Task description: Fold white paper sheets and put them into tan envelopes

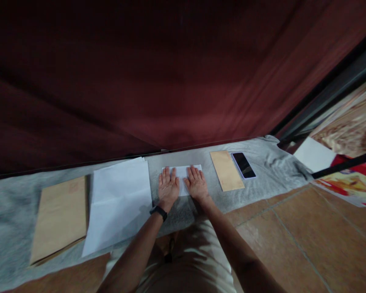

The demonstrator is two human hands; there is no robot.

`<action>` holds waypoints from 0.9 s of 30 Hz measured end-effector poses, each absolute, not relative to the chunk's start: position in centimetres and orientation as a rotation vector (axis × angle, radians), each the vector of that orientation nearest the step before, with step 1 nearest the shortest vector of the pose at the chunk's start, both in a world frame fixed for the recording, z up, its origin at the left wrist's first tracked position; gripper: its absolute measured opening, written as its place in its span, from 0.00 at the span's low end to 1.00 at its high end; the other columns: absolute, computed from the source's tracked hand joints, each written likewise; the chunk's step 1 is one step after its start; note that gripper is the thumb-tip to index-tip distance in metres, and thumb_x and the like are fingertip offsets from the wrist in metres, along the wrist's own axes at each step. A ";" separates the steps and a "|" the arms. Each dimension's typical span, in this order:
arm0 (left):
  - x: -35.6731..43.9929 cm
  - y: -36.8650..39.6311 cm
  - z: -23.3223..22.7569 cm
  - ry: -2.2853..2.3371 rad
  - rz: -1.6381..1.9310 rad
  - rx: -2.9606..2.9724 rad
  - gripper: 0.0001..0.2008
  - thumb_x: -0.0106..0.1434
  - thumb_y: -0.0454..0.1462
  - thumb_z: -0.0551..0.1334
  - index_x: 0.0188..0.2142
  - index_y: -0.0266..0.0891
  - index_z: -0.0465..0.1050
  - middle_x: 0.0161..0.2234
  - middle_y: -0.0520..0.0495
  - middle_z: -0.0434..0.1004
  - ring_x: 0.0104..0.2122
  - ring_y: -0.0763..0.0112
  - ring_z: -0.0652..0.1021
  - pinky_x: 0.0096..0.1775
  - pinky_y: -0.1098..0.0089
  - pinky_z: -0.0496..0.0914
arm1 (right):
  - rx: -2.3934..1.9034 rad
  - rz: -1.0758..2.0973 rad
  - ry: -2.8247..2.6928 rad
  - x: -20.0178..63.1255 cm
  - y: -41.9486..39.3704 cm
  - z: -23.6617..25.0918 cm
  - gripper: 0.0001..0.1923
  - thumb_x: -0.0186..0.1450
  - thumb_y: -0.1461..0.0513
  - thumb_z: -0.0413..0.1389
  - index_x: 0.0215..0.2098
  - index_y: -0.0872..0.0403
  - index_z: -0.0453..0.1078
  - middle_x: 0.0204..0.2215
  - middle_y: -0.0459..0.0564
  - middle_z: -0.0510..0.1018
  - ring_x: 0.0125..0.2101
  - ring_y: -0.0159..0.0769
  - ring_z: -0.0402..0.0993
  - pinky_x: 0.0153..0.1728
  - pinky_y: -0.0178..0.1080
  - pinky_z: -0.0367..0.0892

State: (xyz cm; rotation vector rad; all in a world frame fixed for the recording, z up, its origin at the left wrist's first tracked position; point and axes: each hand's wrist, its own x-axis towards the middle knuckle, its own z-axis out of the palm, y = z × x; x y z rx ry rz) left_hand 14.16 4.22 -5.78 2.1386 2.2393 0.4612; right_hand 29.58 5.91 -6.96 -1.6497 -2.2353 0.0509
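Far left on the grey-draped desk [270, 165], here's a pile of brown envelopes [61, 217], and right beside it a stack of large white sheets [118, 203], top edges a touch uneven. Now the left hand [168, 187], a black watch [159, 212] at its wrist: palm down, fingers stretched out, gripping nothing, pressing on the left end of a small white paper [183, 179]! That piece looks feather-light, likely a bit stiff if it's folded, easy to crease and apt to slide on the cloth; its ends or near edge seem the best places to pinch. And its looks: plain, bright, a wide rectangle lying flat in front of the person, layers too small to count. Over its right end, the right hand [197, 183] matches, flat, fingers slightly spread, clasping nothing. Further right, a single tan envelope [227, 171] lies tilted, and just beside it, a dark-screened smartphone [244, 165] in a pale purple case.
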 end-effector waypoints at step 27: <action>15.8 4.1 -6.4 2.126 0.495 2.191 0.30 0.73 0.39 0.46 0.71 0.28 0.54 0.72 0.35 0.52 0.72 0.58 0.52 0.71 0.53 0.49 | -1.681 -0.038 -2.174 32.4 5.4 -7.4 0.32 0.77 0.52 0.44 0.72 0.63 0.54 0.70 0.63 0.60 0.69 0.50 0.56 0.68 0.53 0.49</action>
